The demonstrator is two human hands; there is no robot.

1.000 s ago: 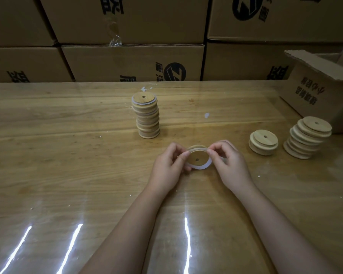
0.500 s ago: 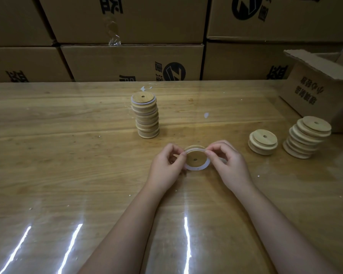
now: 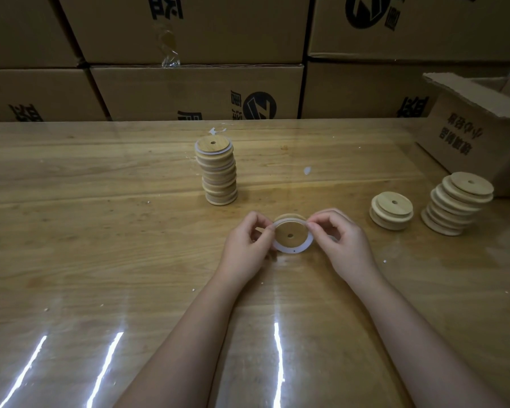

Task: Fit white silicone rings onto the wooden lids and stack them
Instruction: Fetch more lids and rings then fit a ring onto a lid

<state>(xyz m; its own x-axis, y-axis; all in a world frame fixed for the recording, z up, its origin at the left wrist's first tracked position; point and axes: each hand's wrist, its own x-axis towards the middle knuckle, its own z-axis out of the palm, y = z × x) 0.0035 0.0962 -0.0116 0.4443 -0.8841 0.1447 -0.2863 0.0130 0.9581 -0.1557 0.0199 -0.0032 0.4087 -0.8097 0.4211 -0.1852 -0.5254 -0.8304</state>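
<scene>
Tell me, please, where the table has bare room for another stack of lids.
The widest bare patch lies left of the ringed stack and the left hand. A smaller one lies between that stack and the short stack, behind the right hand. The right side is crowded: the tall stack sits beside the box.

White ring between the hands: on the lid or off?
On, at least partly: the ring circles the lid, with the left hand and right hand pinching its sides. Whether it is fully seated, cannot tell.
</scene>
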